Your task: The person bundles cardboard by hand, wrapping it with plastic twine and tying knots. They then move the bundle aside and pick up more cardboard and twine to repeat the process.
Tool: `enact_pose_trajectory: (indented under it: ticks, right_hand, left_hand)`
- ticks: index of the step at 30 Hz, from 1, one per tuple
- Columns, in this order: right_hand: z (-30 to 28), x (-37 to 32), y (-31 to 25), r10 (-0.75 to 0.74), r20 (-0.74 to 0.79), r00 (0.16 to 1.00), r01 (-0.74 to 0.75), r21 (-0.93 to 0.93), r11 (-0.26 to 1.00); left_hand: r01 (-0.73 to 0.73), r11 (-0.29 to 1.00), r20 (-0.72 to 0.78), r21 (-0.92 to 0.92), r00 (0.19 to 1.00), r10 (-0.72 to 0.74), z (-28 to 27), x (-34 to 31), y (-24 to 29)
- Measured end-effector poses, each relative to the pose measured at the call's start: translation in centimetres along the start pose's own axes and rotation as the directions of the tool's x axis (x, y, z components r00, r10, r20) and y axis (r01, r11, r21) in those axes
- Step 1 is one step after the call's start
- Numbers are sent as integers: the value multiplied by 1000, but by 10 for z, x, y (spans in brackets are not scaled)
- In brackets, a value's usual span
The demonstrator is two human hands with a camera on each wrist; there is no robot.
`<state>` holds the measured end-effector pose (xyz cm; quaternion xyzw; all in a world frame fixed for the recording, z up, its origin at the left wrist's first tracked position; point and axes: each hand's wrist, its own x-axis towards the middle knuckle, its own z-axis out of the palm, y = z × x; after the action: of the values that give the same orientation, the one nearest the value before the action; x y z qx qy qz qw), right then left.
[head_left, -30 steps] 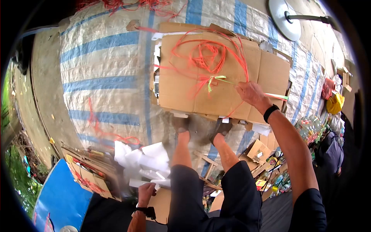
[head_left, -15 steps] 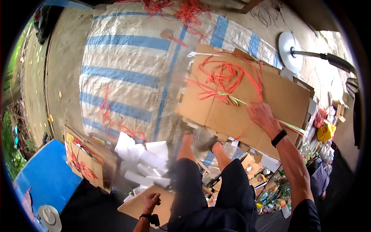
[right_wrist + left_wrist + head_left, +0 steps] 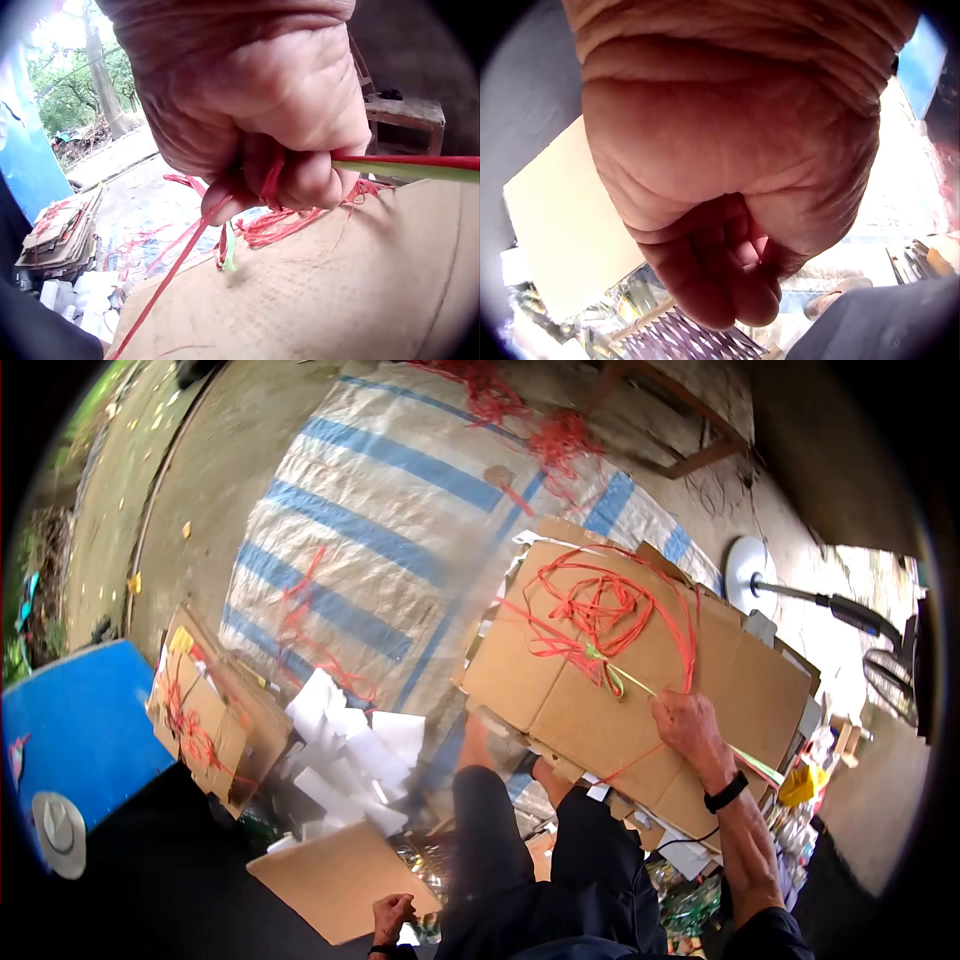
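Observation:
In the head view a stack of flattened cardboard (image 3: 570, 710) lies on the ground, with a loose coil of red twine (image 3: 600, 610) on top. My right hand (image 3: 692, 732) grips red and green twine over the stack; the strands run taut to both sides of the fist. In the right wrist view, curled fingers of the right hand (image 3: 255, 112) hold the red twine (image 3: 176, 262). My left hand (image 3: 393, 916) hangs by a loose cardboard sheet (image 3: 335, 880). The left wrist view shows the left hand (image 3: 727, 172) with loosely curled fingers and nothing in them.
A striped tarp (image 3: 350, 550) spreads at the left. White foam pieces (image 3: 350, 760) and a tied cardboard bundle (image 3: 205, 725) lie near a blue board (image 3: 80, 720) with a hat (image 3: 60, 835). A stand fan (image 3: 745, 575) is at the right, bottles (image 3: 690, 900) below.
The head view has turned, so the stack appears lower and further right. My right hand still grips the twine. The left hand appears lower, near the loose sheet.

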<state>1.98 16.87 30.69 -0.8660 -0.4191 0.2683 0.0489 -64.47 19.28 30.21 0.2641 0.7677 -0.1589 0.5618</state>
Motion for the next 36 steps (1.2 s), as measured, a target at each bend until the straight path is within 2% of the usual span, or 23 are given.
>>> enact_pose_trajectory:
  ticks: [1, 4, 5, 10, 12, 13, 14, 15, 16, 19, 21, 23, 24, 25, 26, 29, 30, 31, 32, 33, 34, 35, 36]
  right_hand:
    - [-5, -1, -9, -15, -3, 1000, 15, -5, 1000]
    - [-19, 2, -41, -71, -34, 997, 72, 32, 997]
    - [-21, 3, -56, -82, -51, 995, 86, 76, 993]
    - [-40, 23, -120, -121, 45, 992, 113, 151, 982]
    - [-42, 25, -145, -104, 70, 992, 103, 16, 995]
    - [-43, 26, -163, -132, 79, 988, 130, 19, 991]
    - [-45, 26, -180, -182, 73, 981, 185, -37, 982]
    - [-45, 24, -197, -231, 69, 970, 237, -98, 966]
    - [-40, 22, -213, -317, -18, 948, 313, -108, 944]
    - [-35, -6, -245, -380, -60, 923, 367, -164, 916]
    - [-44, -16, -270, -385, -50, 921, 377, -130, 917]
    - [-54, -27, -288, -374, -18, 927, 370, -105, 923]
    - [-60, -29, -293, -387, 5, 922, 386, -92, 918]
    - [-63, -34, -329, -370, 46, 928, 373, -94, 923]
    - [-67, -33, -336, -381, 59, 923, 385, -102, 917]
    - [-80, -30, -362, -509, 25, 861, 507, -135, 851]
    - [-84, -28, -363, -561, 39, 827, 559, -158, 814]
    - [-86, -21, -368, -617, 59, 785, 616, -180, 767]
    - [-83, -31, -382, -618, 76, 782, 622, -158, 767]
    - [-88, -29, -382, -638, 92, 765, 644, -161, 748]
    - [-95, -28, -386, -618, 126, 776, 630, -195, 751]
    - [-97, -22, -389, -606, 136, 784, 620, -230, 750]
    - [-99, -17, -396, -626, 136, 768, 639, -239, 731]
  left_hand:
    - [19, 999, 13, -49, 1000, -19, 1, -5, -14]
    - [-54, 998, 30, 18, 998, 53, 11, -16, -37]
    - [-26, 998, 29, 52, 999, 24, 12, -12, -46]
    - [-6, 999, 87, -45, 996, 10, 8, -4, -41]
    - [-55, 997, 86, -54, 995, 59, -5, 2, -39]
    - [-92, 994, 81, -66, 992, 97, -17, 7, -42]
    - [-107, 991, 81, -79, 990, 114, -28, 29, -67]
    - [-104, 989, 70, -107, 991, 112, -42, 31, -67]
    - [-92, 987, 62, -131, 993, 100, -58, 34, -64]
    - [-81, 983, 16, -164, 996, 85, -87, 45, -93]
    - [-98, 994, -27, -43, 995, 97, -94, 50, -115]
    - [-116, 984, -49, -136, 993, 110, -95, 53, -148]
    - [-101, 979, -76, -174, 993, 89, -89, 46, -153]
    - [-66, 978, -69, -198, 996, 53, -116, 39, -155]
    - [-86, 968, -60, -238, 995, 74, -111, 31, -156]
    - [-85, 928, -89, -362, 994, 56, -83, 18, -169]
    - [-73, 863, -93, -500, 995, 30, -78, 5, -146]
    - [-124, 806, -93, -578, 992, 86, -68, 8, -141]
    - [-202, 795, -128, -572, 979, 157, -71, 23, -143]
    - [-265, 776, -175, -573, 964, 200, -50, 20, -130]
    - [-237, 635, -131, -736, 969, 209, -43, 8, -91]
    - [-148, 631, -109, -761, 989, 101, -34, 7, -52]
    - [-218, 596, -134, -773, 974, 182, -19, 21, -39]
